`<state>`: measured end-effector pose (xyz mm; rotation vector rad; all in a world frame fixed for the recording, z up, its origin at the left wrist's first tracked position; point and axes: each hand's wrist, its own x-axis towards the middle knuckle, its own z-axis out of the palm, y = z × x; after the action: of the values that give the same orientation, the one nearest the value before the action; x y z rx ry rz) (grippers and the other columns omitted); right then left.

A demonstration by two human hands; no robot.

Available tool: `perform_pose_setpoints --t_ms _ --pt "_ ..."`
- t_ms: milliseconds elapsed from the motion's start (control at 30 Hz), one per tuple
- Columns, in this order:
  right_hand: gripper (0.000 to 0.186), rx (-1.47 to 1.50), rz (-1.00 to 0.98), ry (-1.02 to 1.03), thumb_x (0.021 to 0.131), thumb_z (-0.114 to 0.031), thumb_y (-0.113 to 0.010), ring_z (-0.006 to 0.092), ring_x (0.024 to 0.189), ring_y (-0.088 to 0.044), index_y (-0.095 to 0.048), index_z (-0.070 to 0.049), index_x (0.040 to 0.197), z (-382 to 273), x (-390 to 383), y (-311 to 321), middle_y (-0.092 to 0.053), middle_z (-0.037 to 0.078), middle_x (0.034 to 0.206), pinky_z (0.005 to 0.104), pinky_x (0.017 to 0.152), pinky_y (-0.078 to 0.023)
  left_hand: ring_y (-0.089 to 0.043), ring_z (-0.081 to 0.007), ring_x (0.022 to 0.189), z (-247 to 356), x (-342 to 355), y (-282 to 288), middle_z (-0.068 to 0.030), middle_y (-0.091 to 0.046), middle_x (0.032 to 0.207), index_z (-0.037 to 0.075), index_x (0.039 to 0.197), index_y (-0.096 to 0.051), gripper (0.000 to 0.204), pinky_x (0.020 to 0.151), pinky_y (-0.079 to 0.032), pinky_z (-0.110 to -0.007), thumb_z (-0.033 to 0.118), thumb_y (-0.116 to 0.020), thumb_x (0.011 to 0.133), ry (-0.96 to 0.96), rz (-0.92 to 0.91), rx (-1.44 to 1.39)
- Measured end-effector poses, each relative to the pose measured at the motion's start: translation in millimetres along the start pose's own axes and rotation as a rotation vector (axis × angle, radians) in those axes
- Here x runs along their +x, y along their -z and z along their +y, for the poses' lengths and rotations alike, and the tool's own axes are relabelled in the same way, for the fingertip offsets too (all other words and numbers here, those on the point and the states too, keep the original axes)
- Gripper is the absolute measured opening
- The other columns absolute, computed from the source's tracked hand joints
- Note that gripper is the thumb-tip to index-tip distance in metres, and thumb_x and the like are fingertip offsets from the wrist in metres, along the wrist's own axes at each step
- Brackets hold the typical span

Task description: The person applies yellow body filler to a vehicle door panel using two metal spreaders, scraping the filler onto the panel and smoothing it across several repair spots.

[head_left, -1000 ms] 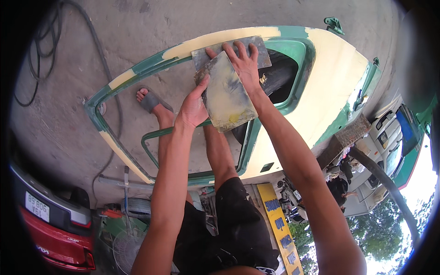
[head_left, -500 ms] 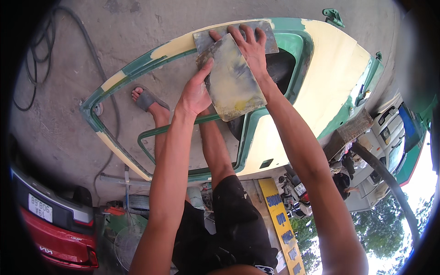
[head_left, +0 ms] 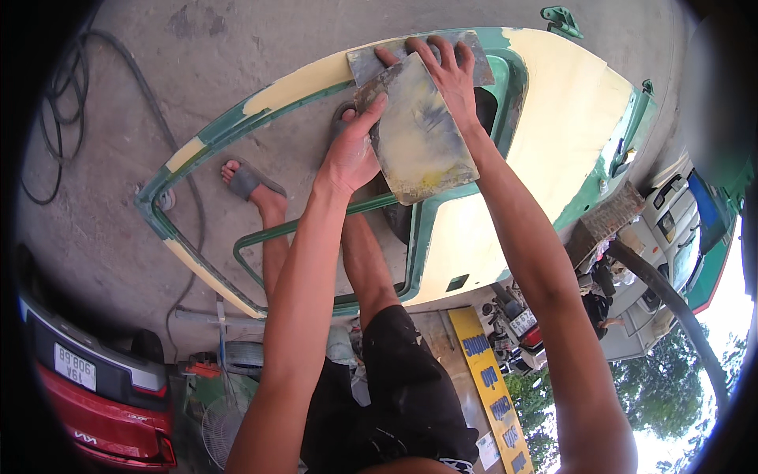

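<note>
A car door [head_left: 545,150], partly green and partly coated in cream filler, stretches across the view with its window frame at the left. My left hand [head_left: 353,160] grips a flat rectangular putty board [head_left: 422,134] by its left edge, thumb on top; the board is smeared with cream and a little yellow. My right hand [head_left: 450,75] is closed on a wide grey putty spreader [head_left: 367,67], fingers bent over its face. The spreader lies along the upper rim of the window frame, on the cream-coated strip. The putty board overlaps part of the spreader.
My feet, in grey sandals [head_left: 246,180], show through the window opening. A dark hose [head_left: 154,103] lies on the concrete at left. A red car [head_left: 103,419] stands lower left, beside a fan [head_left: 221,430]. A yellow sign board [head_left: 489,387] and a motorbike [head_left: 521,324] are lower right.
Both hands, with the putty board and the spreader, have slid right along the window frame's upper rim. More of the cream strip shows left of the spreader. The view has shifted slightly.
</note>
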<state>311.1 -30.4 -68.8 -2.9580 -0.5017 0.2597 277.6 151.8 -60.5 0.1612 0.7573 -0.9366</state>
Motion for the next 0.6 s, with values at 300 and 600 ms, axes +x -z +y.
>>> perform_pose_setpoints --t_ms 300,600 --pt "0.061 0.058 -0.093 0.027 0.083 -0.036 -0.059 0.0315 0.126 -0.042 -0.048 -0.034 0.143 -9.5 -21.1 10.0 -0.049 0.007 0.133 0.0593 0.105 -0.024 -0.050 -0.0230 0.126 -22.7 -1.1 25.3 -0.0068 -0.053 0.137 0.007 0.142 -0.041 0.055 0.108 -0.040 -0.041 0.036 -0.057 0.098 0.004 0.017 0.014" --pt "0.056 -0.014 -0.008 0.022 0.085 -0.033 -0.055 0.0324 0.124 -0.044 -0.052 -0.034 0.140 22.1 -3.2 2.6 -0.051 0.007 0.130 0.0572 0.106 -0.026 -0.053 -0.0147 0.117 -6.8 16.5 -12.5 0.0013 -0.059 0.123 0.009 0.129 -0.054 0.045 0.098 -0.043 -0.034 0.031 -0.068 0.092 0.001 0.046 0.015"
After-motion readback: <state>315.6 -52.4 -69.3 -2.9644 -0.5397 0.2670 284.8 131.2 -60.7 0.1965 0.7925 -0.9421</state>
